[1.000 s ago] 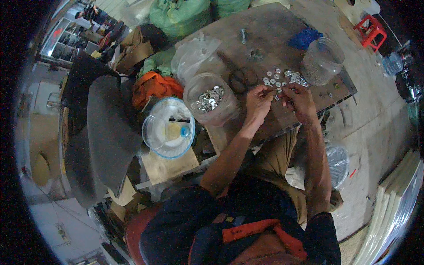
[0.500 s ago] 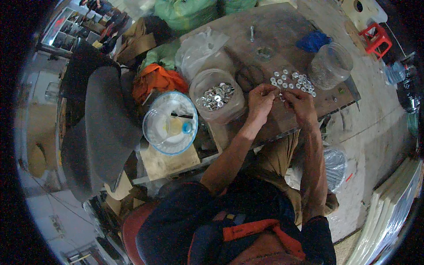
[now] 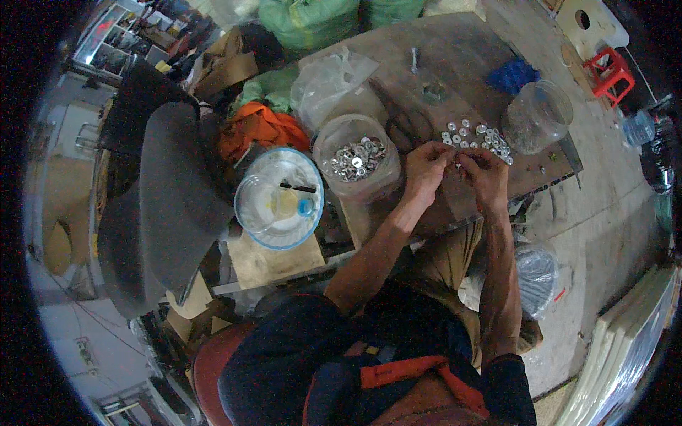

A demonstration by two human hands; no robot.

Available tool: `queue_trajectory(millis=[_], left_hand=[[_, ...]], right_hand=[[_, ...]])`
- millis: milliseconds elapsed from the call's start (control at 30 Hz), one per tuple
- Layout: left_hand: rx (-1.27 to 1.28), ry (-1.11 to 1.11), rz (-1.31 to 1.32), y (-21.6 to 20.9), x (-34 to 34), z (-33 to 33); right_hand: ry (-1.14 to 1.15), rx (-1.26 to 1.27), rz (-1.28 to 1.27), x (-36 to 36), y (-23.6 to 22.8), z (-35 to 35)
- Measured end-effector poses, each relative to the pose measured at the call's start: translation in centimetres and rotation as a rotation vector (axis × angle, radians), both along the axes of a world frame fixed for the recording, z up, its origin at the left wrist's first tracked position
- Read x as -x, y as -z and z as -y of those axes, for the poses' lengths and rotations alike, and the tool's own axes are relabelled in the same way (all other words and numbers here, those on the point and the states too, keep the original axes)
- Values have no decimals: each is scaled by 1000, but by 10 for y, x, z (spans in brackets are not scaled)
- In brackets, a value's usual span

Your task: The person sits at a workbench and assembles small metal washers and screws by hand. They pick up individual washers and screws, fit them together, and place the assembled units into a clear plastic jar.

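Dark navy short-sleeved top point(image 3: 273, 355) with a broad orange-red band point(image 3: 401, 370), loose brown trousers point(image 3: 452, 259)

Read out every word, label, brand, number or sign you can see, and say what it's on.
None can be read.
Round pieces by the right hand: any marks too small to read.
Green sack: no legible print.
Background shelves: any signs too small and blurred.

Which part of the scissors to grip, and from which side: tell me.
Grip the scissors by the handle loops, probably coming from the near side, beside the left hand: the loops face the person, while the blades point away.
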State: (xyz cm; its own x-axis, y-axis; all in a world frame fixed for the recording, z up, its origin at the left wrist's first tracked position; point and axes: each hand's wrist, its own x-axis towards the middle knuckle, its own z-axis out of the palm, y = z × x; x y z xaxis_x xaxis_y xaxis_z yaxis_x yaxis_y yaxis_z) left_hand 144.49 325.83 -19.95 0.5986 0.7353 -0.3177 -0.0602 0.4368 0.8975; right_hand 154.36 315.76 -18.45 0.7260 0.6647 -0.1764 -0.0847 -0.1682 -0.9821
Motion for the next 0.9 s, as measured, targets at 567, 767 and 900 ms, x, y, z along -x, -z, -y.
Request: queue_trajectory(millis=[567,767,900], left_hand=[[-17,49,167,-4,2,-6],[-319,-120,128,4,0,-3],[-1017,-64,-199,19,-5,-7]], right_hand=[[-28,90,259,-5,-7,-7],[-143,-294,220,14,-75,-23],[-339,-431,466,60,-118,-79]])
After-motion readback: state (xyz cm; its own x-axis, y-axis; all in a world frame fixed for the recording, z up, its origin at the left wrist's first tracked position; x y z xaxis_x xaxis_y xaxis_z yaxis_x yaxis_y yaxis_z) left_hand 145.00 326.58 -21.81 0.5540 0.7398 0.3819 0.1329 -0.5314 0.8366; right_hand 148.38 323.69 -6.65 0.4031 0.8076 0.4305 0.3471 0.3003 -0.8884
